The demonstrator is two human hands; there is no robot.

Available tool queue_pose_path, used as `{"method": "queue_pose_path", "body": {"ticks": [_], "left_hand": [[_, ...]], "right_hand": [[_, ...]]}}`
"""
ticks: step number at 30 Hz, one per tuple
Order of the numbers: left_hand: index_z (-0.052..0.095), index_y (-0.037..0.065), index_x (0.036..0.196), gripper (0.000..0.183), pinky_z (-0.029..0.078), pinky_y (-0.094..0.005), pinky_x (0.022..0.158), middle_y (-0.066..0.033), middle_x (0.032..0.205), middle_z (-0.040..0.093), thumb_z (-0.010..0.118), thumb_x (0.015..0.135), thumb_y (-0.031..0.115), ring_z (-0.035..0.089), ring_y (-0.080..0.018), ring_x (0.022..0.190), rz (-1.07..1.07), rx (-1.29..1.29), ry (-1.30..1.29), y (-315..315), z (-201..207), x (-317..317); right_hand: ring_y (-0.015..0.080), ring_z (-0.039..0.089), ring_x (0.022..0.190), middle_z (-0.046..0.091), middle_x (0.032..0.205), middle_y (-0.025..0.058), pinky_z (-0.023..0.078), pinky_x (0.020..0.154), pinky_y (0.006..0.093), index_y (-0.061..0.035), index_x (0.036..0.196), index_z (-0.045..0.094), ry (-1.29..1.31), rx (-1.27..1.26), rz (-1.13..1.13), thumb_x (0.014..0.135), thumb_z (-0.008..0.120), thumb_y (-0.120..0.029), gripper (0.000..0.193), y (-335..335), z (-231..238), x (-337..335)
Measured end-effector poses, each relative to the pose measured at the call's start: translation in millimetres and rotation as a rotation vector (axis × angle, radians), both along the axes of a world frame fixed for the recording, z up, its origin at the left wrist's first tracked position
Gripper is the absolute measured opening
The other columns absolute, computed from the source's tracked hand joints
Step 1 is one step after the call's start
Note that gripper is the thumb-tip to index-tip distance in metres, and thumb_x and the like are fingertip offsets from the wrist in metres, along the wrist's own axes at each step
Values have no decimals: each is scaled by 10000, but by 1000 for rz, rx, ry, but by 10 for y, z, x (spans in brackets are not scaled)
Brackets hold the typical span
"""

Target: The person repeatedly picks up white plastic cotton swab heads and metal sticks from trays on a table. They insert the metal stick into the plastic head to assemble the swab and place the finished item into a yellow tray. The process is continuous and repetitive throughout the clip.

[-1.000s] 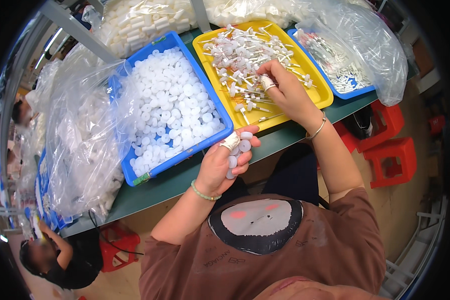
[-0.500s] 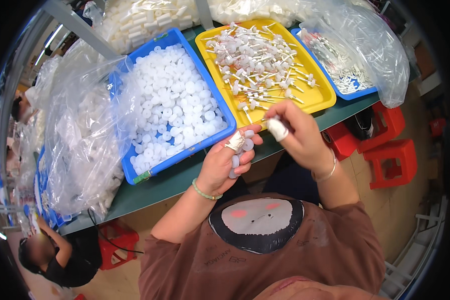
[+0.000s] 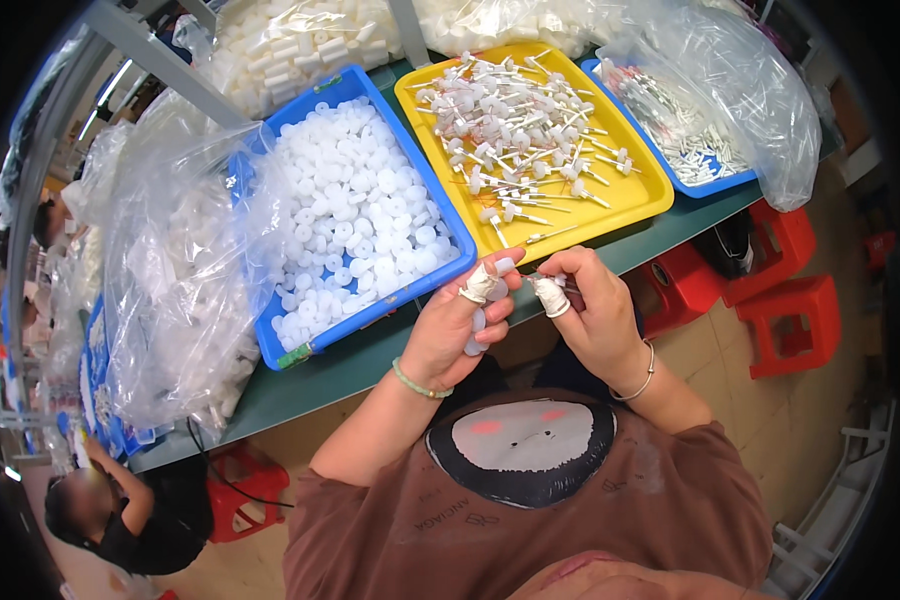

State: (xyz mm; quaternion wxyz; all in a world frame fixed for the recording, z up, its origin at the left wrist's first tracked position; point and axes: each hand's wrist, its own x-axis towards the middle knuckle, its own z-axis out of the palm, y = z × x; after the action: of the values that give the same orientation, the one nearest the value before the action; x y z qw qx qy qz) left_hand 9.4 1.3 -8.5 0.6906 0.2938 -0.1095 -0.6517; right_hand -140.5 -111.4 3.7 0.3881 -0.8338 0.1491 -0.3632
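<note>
My left hand (image 3: 438, 338), its thumb wrapped in white tape, holds several translucent white plastic discs (image 3: 477, 322) against its curled fingers. One disc (image 3: 504, 265) stands up between thumb and forefinger. Close beside those fingertips, my right hand (image 3: 612, 335) pinches a thin white stick-like piece (image 3: 562, 282), mostly covered by its taped thumb and fingers. A narrow gap separates the two hands, just in front of the yellow tray (image 3: 625, 208). In that tray lie many white sticks with discs on them (image 3: 515, 125). Left of it, a blue tray (image 3: 448, 276) holds loose discs (image 3: 355, 215).
A second blue tray (image 3: 715, 187) with small white rods (image 3: 695, 145) stands at the right, partly under a clear bag (image 3: 760, 110). More plastic bags (image 3: 185, 290) crowd the left. Red stools (image 3: 792, 325) stand right of the green table (image 3: 315, 392). Another person (image 3: 140, 510) sits at lower left.
My right hand has come down from the yellow tray's front edge, bringing its pinched piece beside my left fingertips. The left hand stays nearly in place with its discs.
</note>
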Motion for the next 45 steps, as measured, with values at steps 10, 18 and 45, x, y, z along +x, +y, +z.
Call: {"method": "queue_pose_path", "body": {"ticks": [10,18,45], "left_hand": [[466,69,1332,416,353,-147,489,-6,997,548,550,959,233,404,-43,681,15,31,-12,-14,-10,-19],[453,84,1332,414,348,-141,484,0,970,542,547,961,242,390,-43,684,16,70,-66,-30,45,-35],[461,70,1334,402,347,-138,481,-7,962,520,544,960,192,391,-44,685,16,34,-86,-16,36,-46]], "right_hand": [[304,620,743,598,854,123,487,627,358,-24,988,519,-7,-133,-89,749,657,20,280,29,24,-2],[311,605,725,590,862,121,473,611,367,-23,979,515,-17,-189,-107,737,665,14,287,46,20,-11],[290,591,722,577,819,96,465,626,372,-49,960,515,-82,-349,-105,715,686,-15,300,15,17,2]]}}
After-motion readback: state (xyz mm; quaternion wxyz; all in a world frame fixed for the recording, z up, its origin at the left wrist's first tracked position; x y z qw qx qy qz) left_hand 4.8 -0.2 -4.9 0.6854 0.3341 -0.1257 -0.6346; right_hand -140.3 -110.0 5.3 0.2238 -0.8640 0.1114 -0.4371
